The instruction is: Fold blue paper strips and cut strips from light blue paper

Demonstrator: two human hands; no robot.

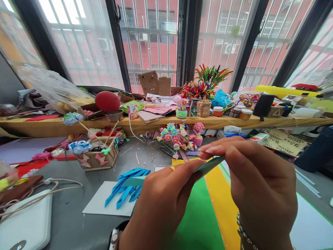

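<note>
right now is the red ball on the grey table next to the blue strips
No, the red ball sits in a metal bowl up on the wooden ledge, far from the blue strips on white paper.

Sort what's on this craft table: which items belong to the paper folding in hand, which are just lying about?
In use: left hand, right hand, teal paper strip, folded blue pieces, white sheet.
Lying about: cardboard basket, red ball, bead flowers, jars.
</note>
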